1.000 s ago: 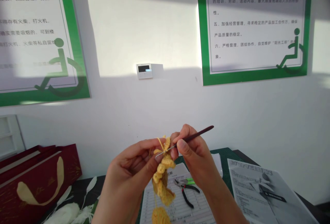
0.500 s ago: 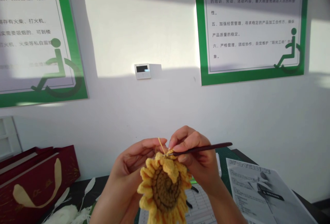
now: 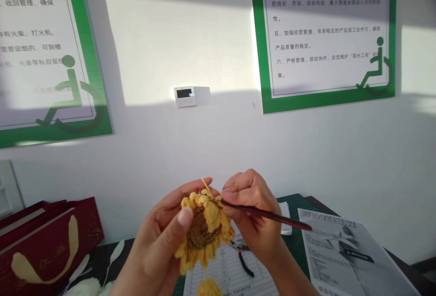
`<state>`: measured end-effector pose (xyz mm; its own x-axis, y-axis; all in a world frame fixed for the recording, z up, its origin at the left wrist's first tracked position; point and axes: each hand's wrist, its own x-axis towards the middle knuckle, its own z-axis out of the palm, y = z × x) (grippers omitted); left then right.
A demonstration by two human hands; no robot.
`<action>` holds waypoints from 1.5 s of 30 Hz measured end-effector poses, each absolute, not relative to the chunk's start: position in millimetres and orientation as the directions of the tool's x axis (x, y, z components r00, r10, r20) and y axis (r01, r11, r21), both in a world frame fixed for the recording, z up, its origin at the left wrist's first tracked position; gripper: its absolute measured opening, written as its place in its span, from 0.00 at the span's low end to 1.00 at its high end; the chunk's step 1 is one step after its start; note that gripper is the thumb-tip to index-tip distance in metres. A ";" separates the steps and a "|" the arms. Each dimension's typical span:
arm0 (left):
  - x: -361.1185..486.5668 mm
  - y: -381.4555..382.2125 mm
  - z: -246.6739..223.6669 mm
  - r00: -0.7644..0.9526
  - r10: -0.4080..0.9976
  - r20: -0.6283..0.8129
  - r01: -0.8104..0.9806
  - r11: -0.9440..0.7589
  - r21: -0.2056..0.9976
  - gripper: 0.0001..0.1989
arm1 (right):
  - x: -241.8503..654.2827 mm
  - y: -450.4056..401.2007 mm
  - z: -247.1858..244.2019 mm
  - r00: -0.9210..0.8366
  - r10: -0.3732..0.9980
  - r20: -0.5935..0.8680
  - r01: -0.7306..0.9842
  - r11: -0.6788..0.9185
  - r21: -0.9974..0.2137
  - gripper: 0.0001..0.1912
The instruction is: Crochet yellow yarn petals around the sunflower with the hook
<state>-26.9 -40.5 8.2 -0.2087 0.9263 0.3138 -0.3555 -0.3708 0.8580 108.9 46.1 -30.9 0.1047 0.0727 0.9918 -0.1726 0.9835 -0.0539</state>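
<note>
A crocheted sunflower with a brown centre and yellow petals is held up in front of me. My left hand grips its left side, the thumb pressed on the petals and the fingers behind. My right hand pinches a crochet hook with a dark red handle. The hook's metal end is at the flower's top edge, among the petals. A strand of yellow yarn rises there by my left forefinger. Below the flower hangs or lies a ball of yellow yarn, partly cut off by the frame.
Pliers with black handles lie on a printed sheet under my hands. A green cutting mat and a printed page are at right. Dark red gift bags and white crocheted pieces stand at left. A white wall rises behind.
The flower has tilted and shifted left, and my left thumb now shows on its front. The hook's handle end has swung downward. The pliers and yarn ball have come into fuller view.
</note>
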 end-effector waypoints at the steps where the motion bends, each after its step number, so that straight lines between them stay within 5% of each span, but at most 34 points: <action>1: -25.6 -40.5 9.1 -0.205 0.925 0.319 -0.337 -0.373 0.864 0.17 | 108.3 45.7 -30.5 0.096 0.047 0.994 -0.155 0.987 -0.032 0.09; 9: -16.5 -36.3 12.2 -0.243 0.907 0.345 -0.280 -0.406 0.870 0.25 | 100.0 40.9 -34.1 0.150 -0.038 0.988 -0.060 0.997 0.048 0.17; 19: -17.2 -31.0 9.5 -0.259 0.889 0.378 -0.282 -0.444 0.850 0.24 | 84.4 40.8 -35.3 0.209 0.357 0.910 -0.529 0.824 -0.202 0.01; 24: -15.7 -31.5 9.9 -0.242 0.907 0.345 -0.340 -0.412 0.845 0.23 | 80.8 40.8 -33.7 0.206 0.408 0.889 -0.579 0.784 -0.226 0.03; 27: -14.7 -31.9 10.1 -0.269 0.901 0.342 -0.371 -0.424 0.826 0.21 | 82.0 42.0 -37.2 0.218 0.344 0.913 -0.512 0.837 -0.193 0.01; 32: -16.1 -35.2 11.6 -0.229 0.915 0.332 -0.404 -0.400 0.823 0.19 | 90.8 46.6 -46.2 0.175 -0.095 0.980 -0.123 0.985 0.118 0.21; 34: -16.0 -36.9 12.9 -0.206 0.923 0.325 -0.410 -0.383 0.828 0.17 | 90.7 47.7 -47.4 0.209 -0.137 0.968 -0.125 0.978 0.165 0.21; 40: -16.7 -39.6 15.0 -0.184 0.944 0.274 -0.426 -0.328 0.843 0.18 | 73.5 42.6 -42.5 0.291 0.272 0.917 -0.548 0.833 -0.073 0.03; 45: -17.2 -43.5 13.6 -0.180 0.932 0.314 -0.400 -0.361 0.842 0.16 | 66.6 35.2 -40.9 0.306 0.408 0.860 -0.649 0.750 -0.125 0.03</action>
<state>-17.2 -43.5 13.6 -0.1797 0.9321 0.3145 -0.4000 -0.3613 0.8423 66.6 35.2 -40.9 0.3061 0.4077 0.8603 -0.6491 0.7504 -0.1247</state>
